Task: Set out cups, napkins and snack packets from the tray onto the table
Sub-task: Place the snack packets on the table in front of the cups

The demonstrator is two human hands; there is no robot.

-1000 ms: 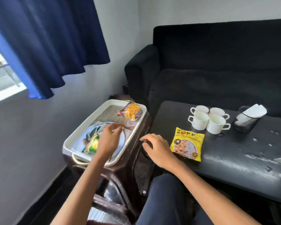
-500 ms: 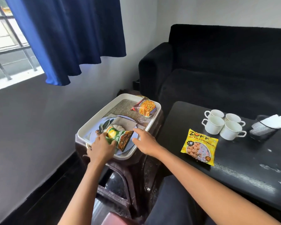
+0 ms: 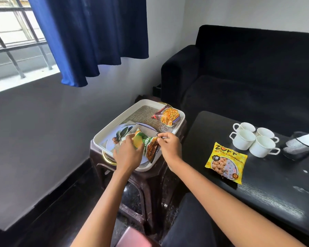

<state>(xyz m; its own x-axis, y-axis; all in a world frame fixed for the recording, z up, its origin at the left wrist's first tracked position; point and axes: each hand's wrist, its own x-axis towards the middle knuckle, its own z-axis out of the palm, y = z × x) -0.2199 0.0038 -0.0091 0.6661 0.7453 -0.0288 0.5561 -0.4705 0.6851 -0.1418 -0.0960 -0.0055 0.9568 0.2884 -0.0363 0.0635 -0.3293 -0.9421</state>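
Two hands on green packet over tray, left hand apparently gripping, right hand pinching corner

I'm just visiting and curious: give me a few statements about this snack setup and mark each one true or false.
1. Four white cups stand together on the black table. True.
2. The yellow packet lies in the tray. False: it lies on the black table, near the cups.
3. Both hands hold the green packet over the tray. True: the left hand grips it, the right hand pinches its edge.
4. The tray holds no other packet. False: a dark mixture packet sits at its far end.
5. The napkin holder sits in the tray. False: it stands on the table beside the cups.
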